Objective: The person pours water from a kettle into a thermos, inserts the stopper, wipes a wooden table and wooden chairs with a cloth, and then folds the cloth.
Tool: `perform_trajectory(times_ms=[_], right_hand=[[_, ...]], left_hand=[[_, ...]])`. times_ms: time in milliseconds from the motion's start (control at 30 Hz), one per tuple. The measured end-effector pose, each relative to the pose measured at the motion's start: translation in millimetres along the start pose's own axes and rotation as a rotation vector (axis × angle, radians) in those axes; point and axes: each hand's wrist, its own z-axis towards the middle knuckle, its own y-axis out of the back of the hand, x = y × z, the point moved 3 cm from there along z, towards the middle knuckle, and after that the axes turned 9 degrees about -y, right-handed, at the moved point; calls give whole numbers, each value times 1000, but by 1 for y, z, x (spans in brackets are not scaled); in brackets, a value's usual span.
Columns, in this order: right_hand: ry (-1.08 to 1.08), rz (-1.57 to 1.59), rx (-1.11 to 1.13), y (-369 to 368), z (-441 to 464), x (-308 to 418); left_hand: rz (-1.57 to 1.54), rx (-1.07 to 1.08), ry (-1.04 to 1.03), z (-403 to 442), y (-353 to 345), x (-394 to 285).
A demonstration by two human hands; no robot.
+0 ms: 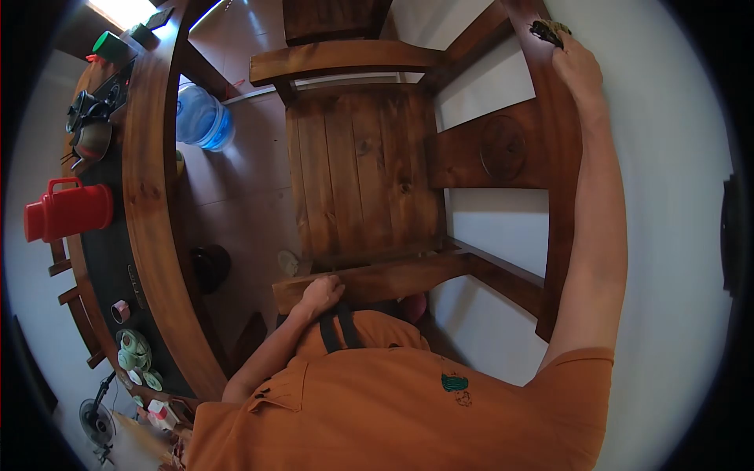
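Note:
A wooden armchair (361,165) with a slatted seat stands in front of me, its backrest to the right along the white wall. My left hand (322,294) rests on the near armrest (393,279), fingers curled over its edge. Stretched far out, my right hand (580,71) is at the far end of the chair's top rail (561,165). It is closed on a small crumpled cloth (551,31), dark and yellowish, pressed against the wood. Part of the cloth is hidden under the fingers.
To the left runs a long wooden table (149,188) bearing a red thermos jug (71,210), a kettle (91,141), a pink cup (120,312) and a green teapot (133,349). A blue water bottle (203,118) stands on the tiled floor. Another chair (334,20) is beyond.

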Motion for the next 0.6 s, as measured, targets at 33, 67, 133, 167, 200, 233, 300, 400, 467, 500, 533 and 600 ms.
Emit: perform_trajectory(times_ms=[33,67,133,167,200,233,300,400,467,500,533,600], right_hand=[[10,13,3,-4,13,2],[31,-53,75,-11,28,5],[74,-106,153,-23,54,12],[66,-130,127,-26,64,16],[57,-157,107,-33,74,16],[135,-110,68,-41,85,10],[144,-151,87,-48,101,12],[159,-200,124,-58,127,9],[152,-202,10,-60,134,11],[156,-210,-22,-62,131,13],[160,-193,-50,-68,125,16],[171,-156,-69,-68,114,26]], left_hand=[[-1,-10,13,-1,-1,-1],[-14,-27,34,-2,-1,-1],[-35,-57,75,-3,0,-2],[-53,-74,83,-4,1,-3],[-73,-87,92,-5,0,-4],[-82,-90,110,-6,-2,-2],[-71,-69,131,-3,-3,1],[-57,-94,150,-1,0,-2],[-66,-85,172,1,3,-2],[-69,-72,184,2,4,-2],[-77,-61,197,3,3,1],[-90,-60,179,5,2,3]])
